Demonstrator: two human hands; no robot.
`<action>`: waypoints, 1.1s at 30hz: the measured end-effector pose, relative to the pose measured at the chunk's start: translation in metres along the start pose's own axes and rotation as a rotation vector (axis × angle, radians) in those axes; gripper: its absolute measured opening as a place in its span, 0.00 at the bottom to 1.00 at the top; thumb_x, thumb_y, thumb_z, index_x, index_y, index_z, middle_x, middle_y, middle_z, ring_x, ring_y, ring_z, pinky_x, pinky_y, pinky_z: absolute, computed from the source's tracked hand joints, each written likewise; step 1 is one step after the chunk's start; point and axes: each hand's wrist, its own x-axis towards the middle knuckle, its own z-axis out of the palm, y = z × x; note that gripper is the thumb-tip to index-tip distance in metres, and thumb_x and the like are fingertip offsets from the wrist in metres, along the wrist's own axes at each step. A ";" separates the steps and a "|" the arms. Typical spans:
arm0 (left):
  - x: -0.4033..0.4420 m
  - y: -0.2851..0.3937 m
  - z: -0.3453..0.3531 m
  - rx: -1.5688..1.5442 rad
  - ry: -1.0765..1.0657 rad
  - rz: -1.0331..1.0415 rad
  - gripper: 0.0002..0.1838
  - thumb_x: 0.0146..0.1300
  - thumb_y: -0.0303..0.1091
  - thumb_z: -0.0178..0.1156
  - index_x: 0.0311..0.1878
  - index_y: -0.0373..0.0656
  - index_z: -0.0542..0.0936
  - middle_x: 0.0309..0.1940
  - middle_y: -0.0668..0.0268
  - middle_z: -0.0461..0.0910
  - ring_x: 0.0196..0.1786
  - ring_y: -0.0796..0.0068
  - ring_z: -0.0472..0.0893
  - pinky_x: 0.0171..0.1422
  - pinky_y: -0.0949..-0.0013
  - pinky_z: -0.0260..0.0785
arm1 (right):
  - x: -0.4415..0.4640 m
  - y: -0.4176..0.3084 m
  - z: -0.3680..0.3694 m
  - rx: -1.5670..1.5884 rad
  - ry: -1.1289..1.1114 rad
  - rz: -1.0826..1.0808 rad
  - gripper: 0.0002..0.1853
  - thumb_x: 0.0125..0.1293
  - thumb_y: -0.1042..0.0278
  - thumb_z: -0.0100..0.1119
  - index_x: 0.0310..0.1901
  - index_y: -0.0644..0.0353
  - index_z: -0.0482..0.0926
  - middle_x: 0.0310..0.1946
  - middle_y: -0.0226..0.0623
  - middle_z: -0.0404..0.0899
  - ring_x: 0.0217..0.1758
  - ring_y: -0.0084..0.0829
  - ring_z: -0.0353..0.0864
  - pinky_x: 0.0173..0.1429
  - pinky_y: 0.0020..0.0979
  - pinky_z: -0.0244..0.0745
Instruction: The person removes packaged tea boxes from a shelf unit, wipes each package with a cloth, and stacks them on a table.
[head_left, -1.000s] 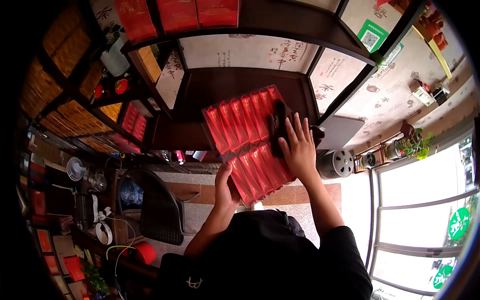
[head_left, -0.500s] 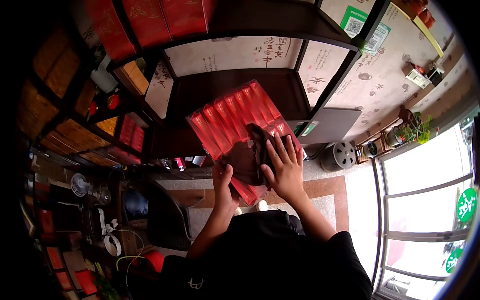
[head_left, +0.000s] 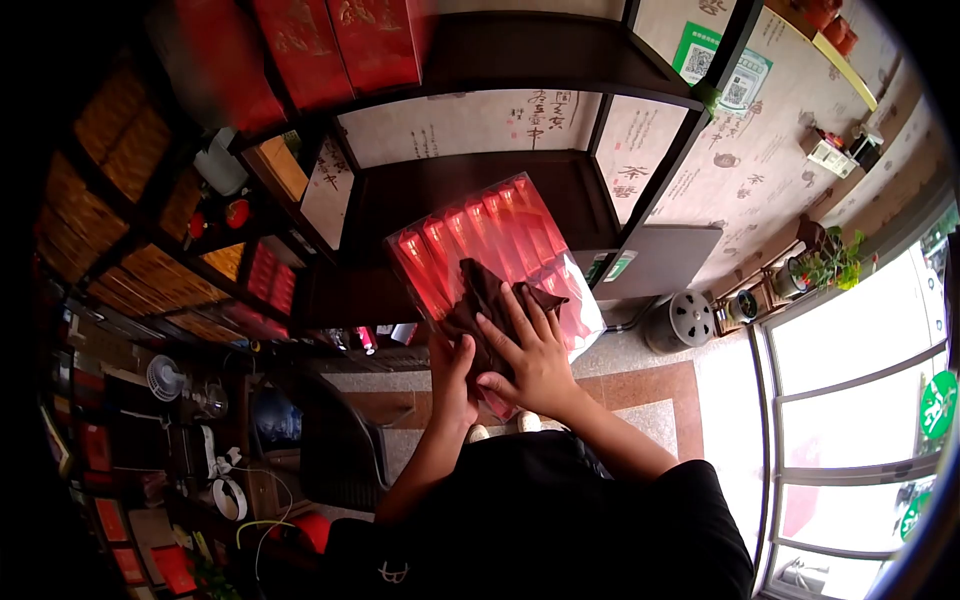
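Observation:
A clear-wrapped pack of red packets [head_left: 445,240] is tilted in front of me, its packets lined up in rows. My left hand [head_left: 452,385] grips its lower left edge, thumb on the near side and the other fingers mostly hidden. Over the lower middle of the pack lies a crumpled dark brown cloth [head_left: 483,290]. My right hand [head_left: 530,360] presses the cloth against the wrap with its fingers spread, and the cloth bunches beneath them. Light glares off the plastic at the pack's right side.
Behind the pack stands a dark wooden shelf [head_left: 480,185], with tall red boxes [head_left: 375,45] at its upper left. A black chair [head_left: 350,440] is at lower left. A round metal canister [head_left: 690,322] and potted plant [head_left: 840,262] stand right, near the windows [head_left: 850,370].
My right hand has slid left and slightly down across the pack, with the cloth bunching under it. More of the pack's right side now shows. My left hand keeps its grip.

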 end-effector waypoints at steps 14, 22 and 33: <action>-0.019 0.012 -0.014 -0.205 0.023 -0.003 0.37 0.61 0.29 0.64 0.72 0.44 0.59 0.65 0.60 0.69 0.65 0.63 0.72 0.70 0.57 0.66 | -0.028 -0.001 0.005 0.045 0.039 -0.034 0.26 0.53 0.58 0.67 0.56 0.53 0.81 0.73 0.48 0.62 0.77 0.53 0.57 0.75 0.58 0.51; -0.016 0.034 -0.042 0.040 -0.132 0.107 0.45 0.52 0.34 0.74 0.70 0.38 0.60 0.62 0.61 0.71 0.64 0.67 0.73 0.69 0.61 0.64 | 0.021 0.055 -0.003 0.190 0.331 0.210 0.39 0.65 0.63 0.60 0.75 0.60 0.56 0.74 0.59 0.54 0.76 0.59 0.56 0.70 0.50 0.64; -0.006 0.037 -0.078 0.074 -0.119 0.000 0.46 0.51 0.37 0.72 0.72 0.37 0.62 0.66 0.61 0.70 0.67 0.63 0.71 0.72 0.60 0.62 | 0.031 0.070 -0.017 1.269 0.082 0.495 0.28 0.74 0.61 0.56 0.70 0.66 0.63 0.55 0.31 0.75 0.57 0.20 0.71 0.65 0.25 0.64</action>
